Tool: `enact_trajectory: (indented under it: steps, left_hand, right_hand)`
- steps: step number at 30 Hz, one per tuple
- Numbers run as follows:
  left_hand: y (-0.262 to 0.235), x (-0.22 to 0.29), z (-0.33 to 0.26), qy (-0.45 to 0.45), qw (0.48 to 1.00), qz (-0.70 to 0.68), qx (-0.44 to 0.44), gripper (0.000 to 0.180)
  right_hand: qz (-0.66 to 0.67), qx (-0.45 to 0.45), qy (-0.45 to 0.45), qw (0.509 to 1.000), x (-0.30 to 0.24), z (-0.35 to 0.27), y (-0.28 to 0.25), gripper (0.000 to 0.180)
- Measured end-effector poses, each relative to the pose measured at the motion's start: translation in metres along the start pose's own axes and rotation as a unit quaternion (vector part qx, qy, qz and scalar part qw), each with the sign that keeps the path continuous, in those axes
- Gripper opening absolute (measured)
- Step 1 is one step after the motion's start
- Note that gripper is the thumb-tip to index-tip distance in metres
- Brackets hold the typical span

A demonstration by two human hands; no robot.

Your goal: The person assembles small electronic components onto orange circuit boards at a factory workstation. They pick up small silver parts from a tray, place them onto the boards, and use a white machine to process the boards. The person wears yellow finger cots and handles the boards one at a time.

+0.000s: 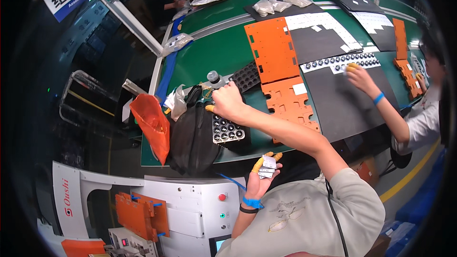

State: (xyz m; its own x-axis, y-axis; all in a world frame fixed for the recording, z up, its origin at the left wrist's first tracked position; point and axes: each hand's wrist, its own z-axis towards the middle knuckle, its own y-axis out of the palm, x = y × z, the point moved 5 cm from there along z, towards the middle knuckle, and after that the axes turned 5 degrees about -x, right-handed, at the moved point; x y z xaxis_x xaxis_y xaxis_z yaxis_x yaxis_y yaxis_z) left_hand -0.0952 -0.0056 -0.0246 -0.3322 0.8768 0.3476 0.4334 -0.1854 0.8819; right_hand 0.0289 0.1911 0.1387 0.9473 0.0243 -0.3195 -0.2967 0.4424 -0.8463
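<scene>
A green bench (214,57) fills the room's middle, carrying black mats (333,100) and orange plates (273,50). A black bag (190,138) slumps at its near edge. The right hand (227,104) reaches over a black tray (227,131), grip unclear. The left hand (262,176) pinches small metal pieces (267,165).

Right hand (227,103) outstretched, fingers curled down; left hand (263,176) raised, palm up.
</scene>
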Motion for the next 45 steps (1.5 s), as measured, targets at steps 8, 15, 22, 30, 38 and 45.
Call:
enact_trajectory:
  steps: [8, 15, 22, 30, 38, 45]
  left_hand:
    - [0.009, 0.0, 0.005, 0.016, 0.998, 0.051, -0.015, 0.044]
    - [0.002, -0.005, 0.005, 0.031, 0.998, 0.05, -0.016, 0.046]
    - [0.014, 0.001, -0.002, 0.0, 0.999, 0.03, -0.042, 0.052]
    - [0.038, 0.007, 0.001, 0.026, 0.982, 0.098, -0.157, 0.049]
    - [0.067, -0.001, 0.006, 0.023, 0.978, 0.147, -0.146, 0.052]
    - [0.084, 0.018, 0.011, 0.086, 0.982, 0.104, -0.132, 0.059]
  right_hand:
    - [0.046, -0.021, 0.027, 0.998, 0.009, 0.014, 0.003, 0.026]
    - [0.048, -0.04, 0.01, 0.998, 0.001, 0.005, -0.017, 0.028]
    - [0.185, -0.041, -0.085, 0.978, -0.01, -0.066, -0.091, 0.031]
    - [0.309, -0.02, -0.131, 0.942, 0.012, -0.147, -0.148, 0.03]
    - [0.45, -0.073, -0.062, 0.888, 0.037, -0.198, -0.154, 0.032]
    - [0.344, -0.003, -0.068, 0.936, 0.042, -0.203, -0.159, 0.031]
